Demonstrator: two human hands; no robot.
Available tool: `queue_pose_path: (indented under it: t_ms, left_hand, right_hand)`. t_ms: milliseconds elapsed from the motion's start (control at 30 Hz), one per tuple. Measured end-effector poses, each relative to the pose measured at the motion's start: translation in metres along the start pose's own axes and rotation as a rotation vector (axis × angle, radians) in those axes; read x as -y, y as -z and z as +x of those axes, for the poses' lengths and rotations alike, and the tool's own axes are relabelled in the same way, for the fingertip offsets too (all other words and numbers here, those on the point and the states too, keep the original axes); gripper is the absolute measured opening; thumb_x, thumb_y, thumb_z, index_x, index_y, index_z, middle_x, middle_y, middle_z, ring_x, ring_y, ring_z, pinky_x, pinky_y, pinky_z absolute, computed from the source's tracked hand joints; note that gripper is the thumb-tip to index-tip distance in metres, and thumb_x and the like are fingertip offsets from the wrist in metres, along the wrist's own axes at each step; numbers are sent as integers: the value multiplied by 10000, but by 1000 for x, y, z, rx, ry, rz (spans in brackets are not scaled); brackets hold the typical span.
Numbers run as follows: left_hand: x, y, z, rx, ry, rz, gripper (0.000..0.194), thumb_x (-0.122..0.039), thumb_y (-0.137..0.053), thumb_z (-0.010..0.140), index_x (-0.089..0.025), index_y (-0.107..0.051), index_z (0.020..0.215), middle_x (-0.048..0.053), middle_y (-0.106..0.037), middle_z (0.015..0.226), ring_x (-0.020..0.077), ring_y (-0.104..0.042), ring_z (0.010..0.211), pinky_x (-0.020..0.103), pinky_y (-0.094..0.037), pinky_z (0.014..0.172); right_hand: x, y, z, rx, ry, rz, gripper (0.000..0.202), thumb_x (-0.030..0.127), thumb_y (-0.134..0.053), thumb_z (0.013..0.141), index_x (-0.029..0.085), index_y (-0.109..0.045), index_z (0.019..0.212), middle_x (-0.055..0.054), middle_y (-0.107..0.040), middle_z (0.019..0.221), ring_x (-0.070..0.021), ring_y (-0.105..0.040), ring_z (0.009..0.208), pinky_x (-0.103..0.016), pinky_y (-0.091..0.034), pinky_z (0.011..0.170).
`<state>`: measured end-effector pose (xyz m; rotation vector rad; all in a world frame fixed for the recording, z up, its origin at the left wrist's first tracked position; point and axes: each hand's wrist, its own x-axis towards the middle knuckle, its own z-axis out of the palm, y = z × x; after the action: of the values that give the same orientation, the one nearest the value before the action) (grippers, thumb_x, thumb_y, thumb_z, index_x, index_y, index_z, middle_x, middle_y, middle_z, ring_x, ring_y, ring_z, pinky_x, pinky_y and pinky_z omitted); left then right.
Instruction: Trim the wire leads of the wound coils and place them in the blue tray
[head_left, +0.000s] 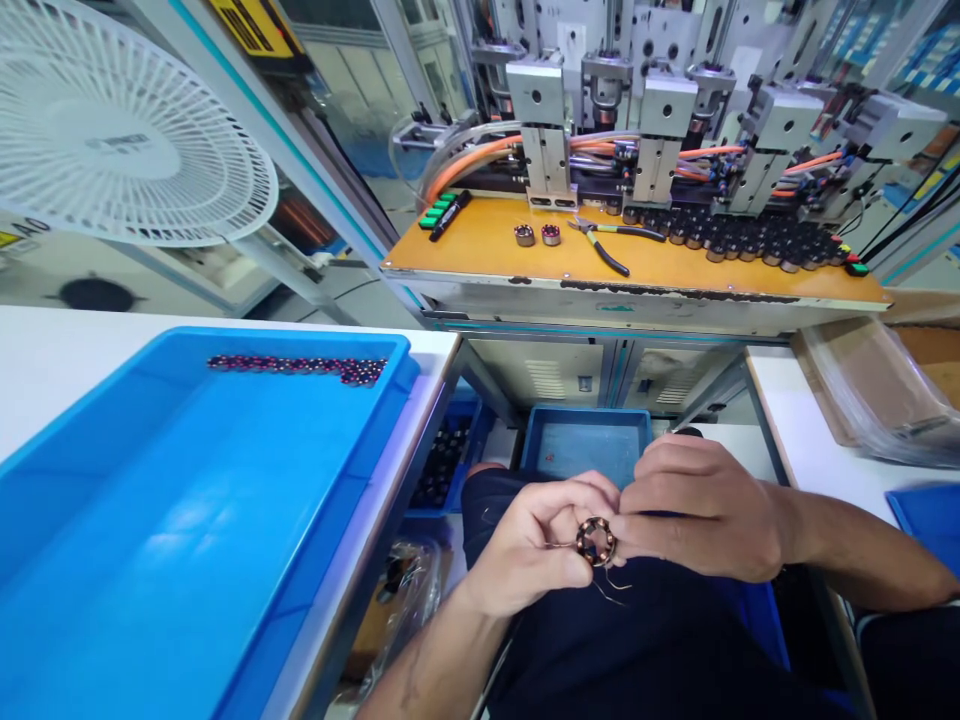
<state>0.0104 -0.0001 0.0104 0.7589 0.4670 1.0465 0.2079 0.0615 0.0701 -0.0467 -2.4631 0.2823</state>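
A small round ring wound with copper wire (596,541) is held above the lap, its open centre facing the camera. My left hand (529,545) grips it from the left between thumb and fingers. Thin loose wires stick out from its left side and hang below it. My right hand (694,510) is closed at the ring's right edge, its fingers bent together and its fingertips touching or very near the ring; whatever they pinch is too small to make out.
A large blue tray (165,349) with a row of similar rings stands at left. On the orange machine table (480,250) lie two rings, pliers (606,253), a marker (450,216) and many dark parts. A white fan (135,140) is at upper left, plastic-wrapped cardboard (877,390) at right.
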Motion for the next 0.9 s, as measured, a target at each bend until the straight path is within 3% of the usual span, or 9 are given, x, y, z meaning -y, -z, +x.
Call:
queue_pose_path:
  t_ms: [133,333,500,633,733,900]
  left_hand:
    - [-1,2,2,-19,-36,24,317,-314,-883,580,-167,-762,833,51,-576,847,107,-550,646,201,-457,557]
    - [0,7,4,-3,-223,176,310,-238,-859,643,-243,-784,943,48,-586,892,93,-548,672,207,-474,605]
    - [1,8,2,-66,-340,330,353,-201,-840,670,-277,-768,1007,65,-620,962,159,-617,824,260,-527,701]
    - [0,10,-1,-111,-223,366,495,-285,-867,637,-210,-721,1104,39,-639,844,133,-598,725,225,-504,669]
    - [-2,10,-4,-89,-101,393,320,-318,-772,761,-168,-716,1038,20,-639,717,105,-566,618,200,-475,591]
    - [2,9,-7,-120,-135,387,245,-229,-689,846,-196,-674,1088,7,-668,714,93,-617,605,177,-496,570]
  right_hand:
    - [3,-11,-4,-103,-48,3,77,139,-571,928,124,-646,923,-76,-674,806,-171,-594,717,-311,-486,618]
    - [21,-35,-3,-363,-325,76,94,126,-556,943,125,-638,898,-70,-668,768,-133,-611,669,-257,-517,620]
    - [25,-49,-2,-479,-422,91,114,169,-509,968,166,-595,893,-37,-628,736,-122,-617,658,-220,-530,600]
    - [20,-52,-4,-482,-365,53,143,171,-485,978,160,-588,878,-45,-615,724,-130,-607,649,-233,-527,599]
    - [19,-52,-5,-477,-336,50,149,148,-487,971,144,-593,866,-52,-613,716,-130,-598,641,-235,-520,589]
    - [21,-52,-6,-478,-358,-40,125,108,-522,941,142,-599,848,-44,-618,705,-128,-587,620,-238,-510,581]
